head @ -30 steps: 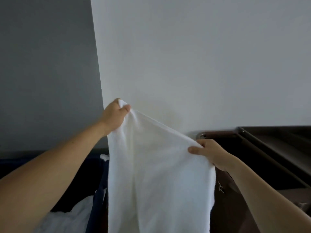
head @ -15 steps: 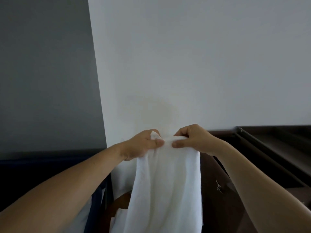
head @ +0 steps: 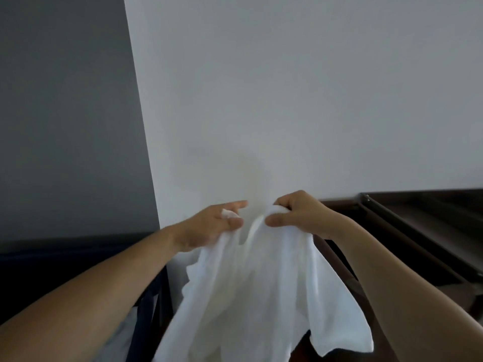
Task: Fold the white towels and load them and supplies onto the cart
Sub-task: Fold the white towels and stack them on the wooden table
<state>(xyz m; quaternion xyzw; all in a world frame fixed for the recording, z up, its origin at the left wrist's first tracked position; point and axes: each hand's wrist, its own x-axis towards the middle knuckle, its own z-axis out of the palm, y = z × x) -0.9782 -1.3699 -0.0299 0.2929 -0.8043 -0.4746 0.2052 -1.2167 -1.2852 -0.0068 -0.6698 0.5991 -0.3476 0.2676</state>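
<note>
- now, the white towel (head: 261, 296) hangs in the air before the pale wall (head: 287, 100), between a dark blue bin (head: 146, 304) at lower left and the dark cart (head: 423, 239) at right; it is not yet on the cart.
- left hand (head: 209, 226): thumb and curled fingers pinch a small bit of the towel's top edge, with the forefinger straight and pointing toward the other hand.
- right hand (head: 300, 215): fingers are clenched over a bunched part of the same edge, thumb beneath.
- change: a second ago the hands held the towel spread wide. Half a second ago they met, corner to corner. They now stand just apart, with a short dip of cloth between them, and the lower cloth swings out to the right.
- meaning, as a judgement: the first lengthwise fold seems made, and the left hand is probably shifting its hold for the next fold. Folding is at an early stage, and loading is still to come.
</note>
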